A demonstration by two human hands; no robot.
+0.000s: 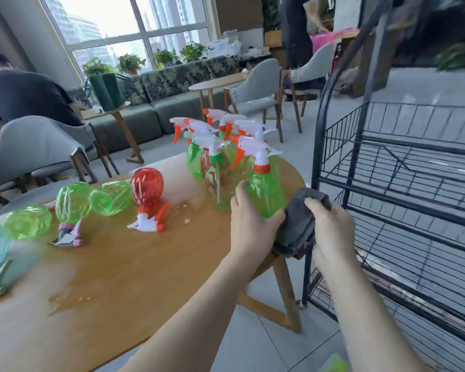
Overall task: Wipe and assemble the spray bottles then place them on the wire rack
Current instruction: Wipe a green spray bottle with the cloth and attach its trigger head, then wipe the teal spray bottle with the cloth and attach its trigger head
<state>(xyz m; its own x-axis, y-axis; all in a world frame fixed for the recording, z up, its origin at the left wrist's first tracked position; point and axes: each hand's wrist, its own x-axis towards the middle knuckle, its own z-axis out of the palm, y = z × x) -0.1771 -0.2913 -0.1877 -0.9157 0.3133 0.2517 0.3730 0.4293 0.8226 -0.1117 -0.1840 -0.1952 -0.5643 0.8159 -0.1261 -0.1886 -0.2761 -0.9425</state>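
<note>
At desk edge: your left hand (253, 221) grips the green bottle (266, 191) upright, steadying it.
Right hand (330, 226): clutches grey cloth (295, 229) against bottle for wiping.
Wire rack (403, 167): beside you, awaiting bottles.

Wooden table (134, 264): upright spray bottles (220, 146) clustered; loose bottles (110, 197) lying; wet patch (70, 288)

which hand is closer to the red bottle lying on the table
Left. The left hand grips a green spray bottle over the table, to the right of the red bottle. The right hand, holding the grey cloth, is farther right, off the table edge.
</note>
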